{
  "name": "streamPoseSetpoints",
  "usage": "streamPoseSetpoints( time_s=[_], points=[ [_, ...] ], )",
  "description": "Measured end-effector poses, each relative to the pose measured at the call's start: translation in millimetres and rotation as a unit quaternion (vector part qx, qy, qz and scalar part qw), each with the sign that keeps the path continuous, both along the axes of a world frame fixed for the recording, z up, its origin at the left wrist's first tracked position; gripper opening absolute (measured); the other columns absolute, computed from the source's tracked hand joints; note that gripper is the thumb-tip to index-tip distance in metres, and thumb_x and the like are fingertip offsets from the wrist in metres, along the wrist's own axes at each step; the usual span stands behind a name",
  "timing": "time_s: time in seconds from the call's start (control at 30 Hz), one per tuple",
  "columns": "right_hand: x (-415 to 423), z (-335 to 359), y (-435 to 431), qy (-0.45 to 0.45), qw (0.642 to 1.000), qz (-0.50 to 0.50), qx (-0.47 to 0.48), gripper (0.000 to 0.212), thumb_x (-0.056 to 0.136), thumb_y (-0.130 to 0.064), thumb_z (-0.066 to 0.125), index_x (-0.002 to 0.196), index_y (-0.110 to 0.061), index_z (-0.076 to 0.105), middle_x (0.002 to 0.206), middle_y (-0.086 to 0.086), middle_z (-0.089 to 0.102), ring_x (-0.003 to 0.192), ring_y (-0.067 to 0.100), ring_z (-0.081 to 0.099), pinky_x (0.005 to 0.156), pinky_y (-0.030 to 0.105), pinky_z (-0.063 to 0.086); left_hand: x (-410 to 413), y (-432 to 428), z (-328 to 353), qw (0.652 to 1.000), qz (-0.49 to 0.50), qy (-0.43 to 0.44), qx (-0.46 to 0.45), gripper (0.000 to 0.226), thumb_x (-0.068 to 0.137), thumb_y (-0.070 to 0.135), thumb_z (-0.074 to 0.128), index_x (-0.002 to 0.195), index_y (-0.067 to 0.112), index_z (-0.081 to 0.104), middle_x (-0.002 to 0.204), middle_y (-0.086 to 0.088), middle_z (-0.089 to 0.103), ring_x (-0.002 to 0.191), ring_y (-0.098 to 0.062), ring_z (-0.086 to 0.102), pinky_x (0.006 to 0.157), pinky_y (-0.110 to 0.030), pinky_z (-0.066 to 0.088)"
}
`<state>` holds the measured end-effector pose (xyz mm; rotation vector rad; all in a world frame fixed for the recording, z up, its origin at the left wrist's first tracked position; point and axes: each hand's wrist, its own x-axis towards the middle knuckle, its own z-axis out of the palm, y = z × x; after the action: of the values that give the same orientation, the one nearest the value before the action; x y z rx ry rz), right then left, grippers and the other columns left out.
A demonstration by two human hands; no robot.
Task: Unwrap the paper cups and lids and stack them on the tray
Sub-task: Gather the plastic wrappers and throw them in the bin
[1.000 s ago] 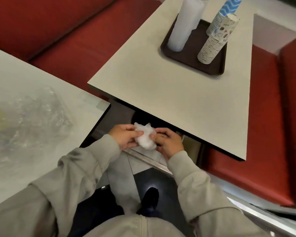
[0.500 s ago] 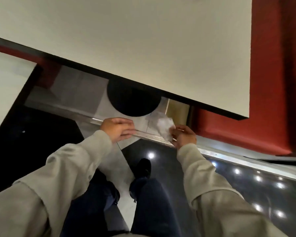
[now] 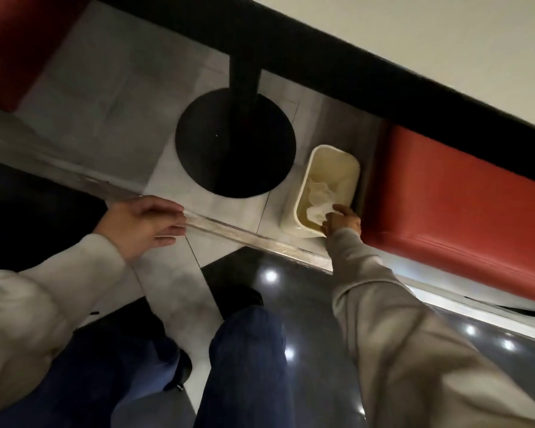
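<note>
Over the bin (image 3: pixel 292 224), right hand (image 3: pixel 344 223) pinches crumpled wrapper (image 3: pixel 318 211).

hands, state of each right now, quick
Left hand: open, fingers straight, holding nothing.
Right hand: pinching crumpled white plastic wrap over the cream rectangular plastic bin.

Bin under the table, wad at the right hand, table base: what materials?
Bin: cream, looks like moulded plastic, going by the rounded corners and smooth, slightly glossy rim.
Wad at the right hand: probably thin plastic film; whitish, translucent, heavily creased. Could be tissue.
Table base: matt black disc and post, likely painted metal; the look alone does not settle it.
</note>
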<state>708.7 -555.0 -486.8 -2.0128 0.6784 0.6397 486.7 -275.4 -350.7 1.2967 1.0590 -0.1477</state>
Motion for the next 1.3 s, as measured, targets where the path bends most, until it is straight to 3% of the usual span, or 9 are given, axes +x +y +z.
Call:
streamPoseSetpoints(
  time_s=[0.2,0.3,0.43,0.57,0.77,0.97,1.1,1.23,1.3],
  points=[
    [-26,53,21,0.013,0.998,0.007,0.065,0.031,0.085,0.005,0.053,0.082,-0.024,0.065,0.095,0.014,0.067,0.079,0.029,0.068,0.074,0.040,0.057,10,-4,24,1.000,-0.005,-0.019,0.021,0.014,0.089,0.001,0.064,0.086,0.014,0.068,0.084,-0.007,0.074,0.076,-0.015,0.074,0.073,-0.028,0.059],
    [-61,117,53,0.013,0.985,0.149,0.088,0.028,0.092,0.007,0.047,0.096,-0.016,0.064,0.092,0.013,0.064,0.077,0.025,0.063,0.069,0.040,0.055,6,-3,55,1.000,0.017,-0.007,0.018,0.013,0.088,0.003,0.066,0.085,0.015,0.070,0.094,-0.011,0.073,0.084,-0.022,0.073,0.079,-0.034,0.058],
    [-102,195,93,-0.036,0.934,0.350,0.061,0.022,0.084,-0.020,0.060,0.082,-0.041,0.066,0.089,-0.003,0.069,0.090,0.023,0.070,0.090,0.047,0.055,-16,5,113,0.999,0.020,-0.012,0.025,0.013,0.087,0.006,0.069,0.083,0.018,0.071,0.095,-0.010,0.075,0.085,-0.021,0.074,0.075,-0.030,0.056],
    [-138,279,145,-0.063,0.889,0.440,0.107,0.018,0.086,-0.030,0.062,0.084,-0.047,0.065,0.098,-0.001,0.071,0.094,0.018,0.069,0.093,0.044,0.055,-44,27,182,0.996,0.049,-0.014,0.073,0.014,0.087,0.007,0.069,0.081,0.020,0.070,0.090,-0.004,0.073,0.083,-0.017,0.073,0.065,-0.016,0.051],
    [-188,368,226,-0.077,0.832,0.518,0.184,0.022,0.091,-0.017,0.064,0.087,-0.038,0.067,0.093,0.004,0.072,0.086,0.018,0.072,0.083,0.040,0.060,-103,67,252,0.980,0.122,-0.033,0.151,0.017,0.083,0.016,0.072,0.072,0.030,0.071,0.082,-0.002,0.075,0.085,-0.020,0.073,0.087,-0.039,0.057],
    [-244,402,316,-0.068,0.766,0.603,0.211,0.014,0.094,-0.016,0.062,0.099,-0.028,0.068,0.096,0.004,0.071,0.083,0.015,0.072,0.079,0.035,0.060,-195,115,277,0.931,0.304,-0.038,0.198,0.011,0.084,0.014,0.068,0.080,0.023,0.072,0.082,-0.002,0.075,0.076,-0.017,0.074,0.084,-0.045,0.058],
    [-280,402,373,-0.083,0.733,0.650,0.184,0.018,0.084,-0.025,0.064,0.098,-0.038,0.067,0.090,-0.006,0.071,0.085,0.018,0.070,0.085,0.041,0.058,-254,143,278,0.881,0.401,-0.008,0.253,0.014,0.087,0.011,0.065,0.082,0.023,0.069,0.080,-0.003,0.073,0.068,-0.018,0.071,0.077,-0.043,0.059],
    [-308,393,422,-0.118,0.737,0.653,0.126,0.026,0.090,-0.033,0.063,0.115,-0.037,0.058,0.113,-0.001,0.058,0.090,0.020,0.062,0.089,0.032,0.050,-291,170,274,0.834,0.411,0.030,0.367,0.015,0.084,0.012,0.071,0.086,0.027,0.067,0.078,0.005,0.067,0.067,-0.015,0.061,0.069,-0.019,0.050],
    [-316,390,441,-0.127,0.739,0.655,0.089,0.029,0.092,-0.036,0.061,0.120,-0.037,0.056,0.119,0.000,0.046,0.097,0.018,0.053,0.088,0.024,0.039,-304,182,269,0.830,0.366,0.064,0.416,0.020,0.080,0.015,0.076,0.095,0.025,0.068,0.088,0.004,0.063,0.072,-0.017,0.057,0.070,-0.021,0.044]
  ],
)
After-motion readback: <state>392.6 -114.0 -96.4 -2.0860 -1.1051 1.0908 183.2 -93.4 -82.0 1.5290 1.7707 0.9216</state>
